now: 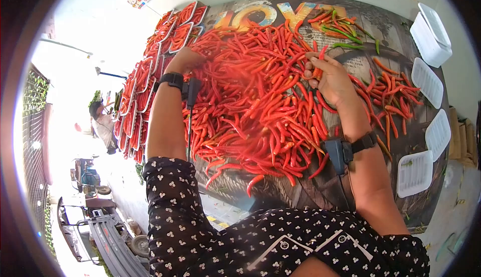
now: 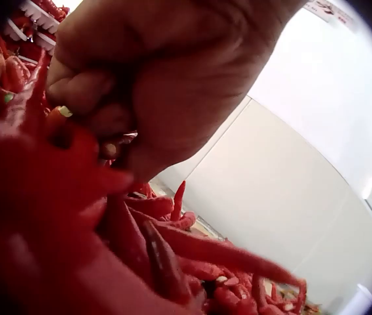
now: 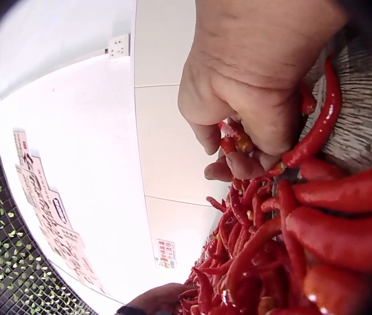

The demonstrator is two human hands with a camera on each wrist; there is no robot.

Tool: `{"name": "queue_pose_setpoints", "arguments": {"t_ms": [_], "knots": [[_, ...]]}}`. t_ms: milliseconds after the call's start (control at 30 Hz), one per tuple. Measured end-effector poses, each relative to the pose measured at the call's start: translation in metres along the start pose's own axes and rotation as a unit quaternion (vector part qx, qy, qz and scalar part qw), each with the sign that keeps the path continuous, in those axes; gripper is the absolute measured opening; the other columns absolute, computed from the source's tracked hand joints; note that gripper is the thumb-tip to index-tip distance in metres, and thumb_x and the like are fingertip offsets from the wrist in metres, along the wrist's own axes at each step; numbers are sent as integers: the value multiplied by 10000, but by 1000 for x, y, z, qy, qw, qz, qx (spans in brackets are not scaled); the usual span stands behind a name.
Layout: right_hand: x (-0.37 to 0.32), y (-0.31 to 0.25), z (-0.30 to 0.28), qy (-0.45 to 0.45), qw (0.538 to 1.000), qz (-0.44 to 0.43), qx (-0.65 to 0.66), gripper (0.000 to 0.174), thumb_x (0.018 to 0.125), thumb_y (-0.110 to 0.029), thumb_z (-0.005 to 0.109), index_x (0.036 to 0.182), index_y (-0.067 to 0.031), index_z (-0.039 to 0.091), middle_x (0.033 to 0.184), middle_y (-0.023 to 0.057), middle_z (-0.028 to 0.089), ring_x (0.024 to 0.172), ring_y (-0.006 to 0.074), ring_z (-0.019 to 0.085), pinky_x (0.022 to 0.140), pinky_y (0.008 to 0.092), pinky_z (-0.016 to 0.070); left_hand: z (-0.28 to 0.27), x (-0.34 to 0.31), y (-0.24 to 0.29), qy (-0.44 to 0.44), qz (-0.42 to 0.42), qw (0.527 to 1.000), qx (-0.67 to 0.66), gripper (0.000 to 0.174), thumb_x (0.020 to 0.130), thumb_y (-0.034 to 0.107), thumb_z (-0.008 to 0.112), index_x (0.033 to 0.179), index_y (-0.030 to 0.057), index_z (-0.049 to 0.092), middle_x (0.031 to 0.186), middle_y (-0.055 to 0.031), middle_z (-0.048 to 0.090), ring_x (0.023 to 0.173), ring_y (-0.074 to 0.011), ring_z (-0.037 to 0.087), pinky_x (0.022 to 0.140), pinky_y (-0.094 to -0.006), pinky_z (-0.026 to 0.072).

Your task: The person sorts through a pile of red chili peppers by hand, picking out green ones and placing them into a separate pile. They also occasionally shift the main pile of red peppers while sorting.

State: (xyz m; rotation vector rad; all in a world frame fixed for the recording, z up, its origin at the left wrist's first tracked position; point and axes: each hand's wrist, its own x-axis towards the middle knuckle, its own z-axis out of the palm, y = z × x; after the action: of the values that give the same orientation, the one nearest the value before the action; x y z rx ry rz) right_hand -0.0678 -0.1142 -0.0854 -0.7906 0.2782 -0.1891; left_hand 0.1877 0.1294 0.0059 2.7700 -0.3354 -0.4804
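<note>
A wide heap of red chili peppers (image 1: 250, 101) covers the middle of the table. At its far left side my left hand (image 1: 186, 60) reaches in close to the filled trays; the left wrist view shows its fingers curled, with a chili stem end (image 2: 110, 149) between them. Over the right part of the heap, my right hand (image 1: 330, 79) grips a few red chilies (image 3: 235, 139), their ends poking out between thumb and fingers. Loose chilies (image 3: 343, 190) lie just below that hand.
White trays packed with red chilies (image 1: 133, 101) are stacked along the left. Green and mixed chilies (image 1: 345, 29) form a small pile at the back right, and more red ones (image 1: 393, 96) lie at right. Bare white trays (image 1: 415, 173) line the right edge, with a tray stack (image 1: 431, 36) behind.
</note>
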Motion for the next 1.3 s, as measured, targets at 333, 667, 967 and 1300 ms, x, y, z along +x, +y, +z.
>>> {"name": "queue_pose_setpoints", "arguments": {"t_ms": [333,667,967,1300], "knots": [[-3,0,2,18,1000,-11,13,179,853,-130,515,1009,-43,525,760,15,519,658,119,510,501,226,336,-5,14,-26,-47,-41,993,-102,246,695,218,678,568,112,496,513,30,423,427,-59,358,377,-218,271],[2,2,-4,-9,1000,0,17,175,858,-127,502,1004,-36,528,759,21,523,651,118,514,495,231,341,-10,-6,28,-51,232,968,-78,163,715,155,596,817,30,614,656,0,548,586,-100,479,537,-243,381],[-1,1,3,20,999,-2,25,175,861,-115,496,1014,-35,521,744,26,524,639,121,512,487,229,343,13,-2,72,-75,231,922,302,467,695,163,604,1152,114,527,925,-102,628,831,-186,587,680,-288,463],[1,0,0,0,1000,1,9,190,861,-123,495,1025,-31,516,756,28,521,658,120,509,484,220,345,-13,-83,61,-156,243,951,111,397,685,189,682,1029,17,581,946,-96,619,876,-179,555,810,-301,417]]}}
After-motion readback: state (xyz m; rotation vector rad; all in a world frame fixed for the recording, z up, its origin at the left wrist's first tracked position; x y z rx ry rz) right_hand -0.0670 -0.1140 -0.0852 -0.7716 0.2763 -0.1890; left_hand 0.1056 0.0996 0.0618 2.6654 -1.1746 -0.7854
